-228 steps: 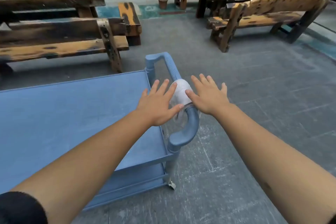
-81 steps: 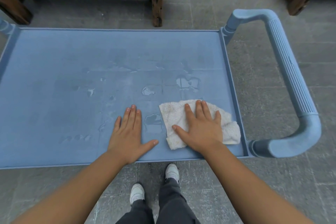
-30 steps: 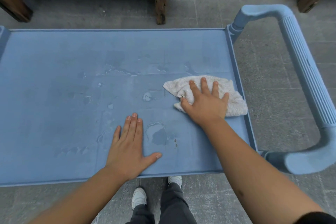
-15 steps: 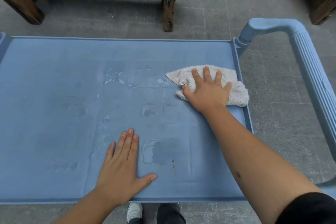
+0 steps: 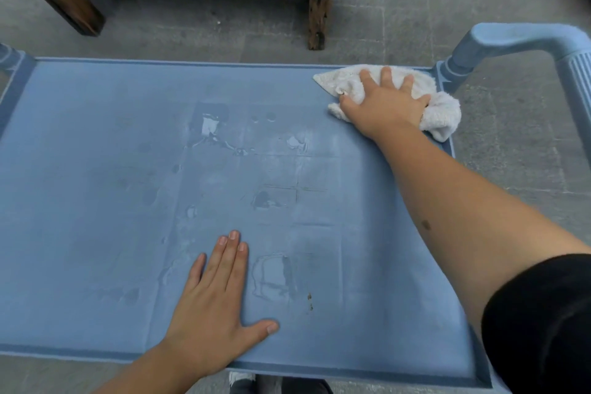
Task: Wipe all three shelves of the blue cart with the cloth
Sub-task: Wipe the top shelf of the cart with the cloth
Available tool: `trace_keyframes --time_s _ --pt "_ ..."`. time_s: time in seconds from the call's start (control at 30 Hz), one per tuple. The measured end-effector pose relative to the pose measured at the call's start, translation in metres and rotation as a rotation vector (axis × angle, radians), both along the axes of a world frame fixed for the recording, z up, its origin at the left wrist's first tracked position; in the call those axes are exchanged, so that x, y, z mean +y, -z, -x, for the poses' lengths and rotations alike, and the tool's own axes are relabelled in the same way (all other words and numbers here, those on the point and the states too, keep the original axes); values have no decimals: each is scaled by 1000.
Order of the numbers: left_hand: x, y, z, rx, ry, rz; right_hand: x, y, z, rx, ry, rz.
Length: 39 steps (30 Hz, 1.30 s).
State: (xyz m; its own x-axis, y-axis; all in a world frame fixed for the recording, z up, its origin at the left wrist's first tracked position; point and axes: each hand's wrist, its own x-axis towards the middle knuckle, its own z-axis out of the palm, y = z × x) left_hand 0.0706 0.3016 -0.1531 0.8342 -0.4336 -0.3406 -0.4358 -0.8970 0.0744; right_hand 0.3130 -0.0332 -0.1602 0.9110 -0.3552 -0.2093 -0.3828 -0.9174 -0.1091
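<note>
Cloth under flat right hand at cart corner.

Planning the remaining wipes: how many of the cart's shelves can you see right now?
1. Only the top shelf shows, under the left hand and the right hand pressing the cloth at its far right corner. Lower shelves are hidden beneath.

Right hand on cloth

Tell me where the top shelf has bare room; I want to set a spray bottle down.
The whole left half of the shelf is bare, out to its left rim. The middle strip between the hands is free too. Crowded: far right corner, cloth under right hand; near edge, left hand.
</note>
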Motion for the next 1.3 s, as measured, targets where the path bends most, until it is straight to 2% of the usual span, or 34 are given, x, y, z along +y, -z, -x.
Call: trace_keyframes --time_s 0.37,0.6,1.3 --pt "0 0 3 7 -14 18 -2 -10 6 71 -46 -29" --pt "0 -2 6 22 -10 6 4 -17 41 111 -99 2" --pt "5 14 19 32 -9 69 76 -22 281 296 -137 -17"
